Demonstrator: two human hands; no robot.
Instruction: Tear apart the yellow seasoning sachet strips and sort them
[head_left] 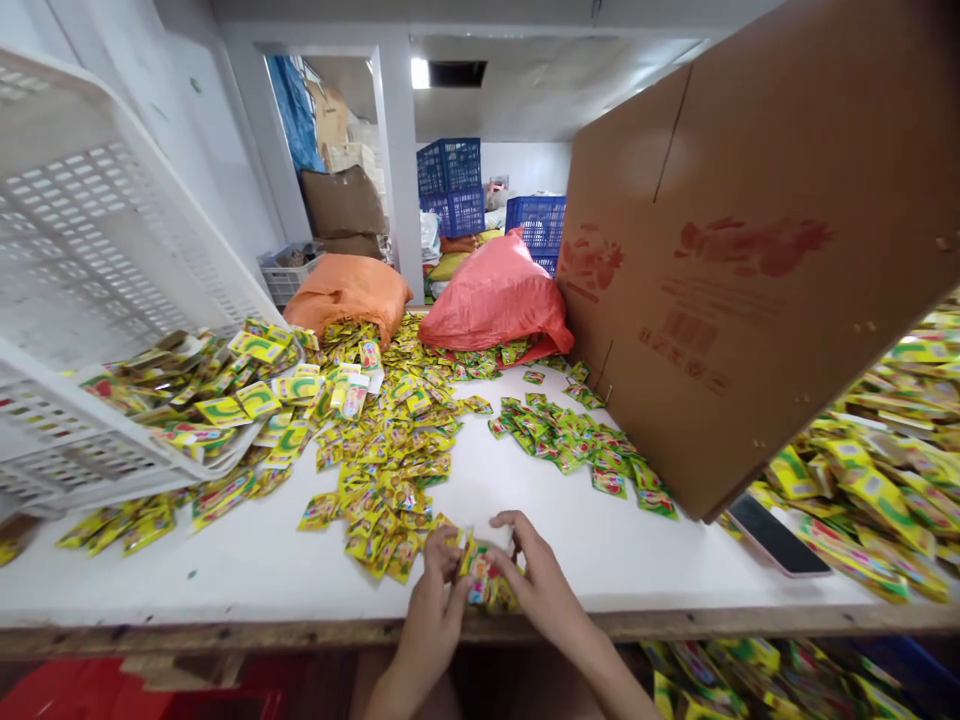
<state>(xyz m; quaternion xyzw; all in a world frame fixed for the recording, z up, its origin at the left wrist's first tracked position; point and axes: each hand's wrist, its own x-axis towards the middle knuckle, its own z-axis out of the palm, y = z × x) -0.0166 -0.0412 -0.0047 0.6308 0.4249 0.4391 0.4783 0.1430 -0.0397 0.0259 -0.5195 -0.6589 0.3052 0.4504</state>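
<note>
At the table's front edge, several small yellow packets with a colourful print are bunched between my hands. My left hand pinches them from the left, its fingers curled. From the right, my right hand has its thumb on the front of the bunch; its index finger arches above, and the other fingers are partly hidden. Just beyond my left hand spreads a long heap of yellow packets. Green packets lie farther off to the right on the white table.
A tipped white crate spills yellow boxes at left. Orange and red sacks lie at the back. A large cardboard box leans on the right, beside a phone and more yellow boxes.
</note>
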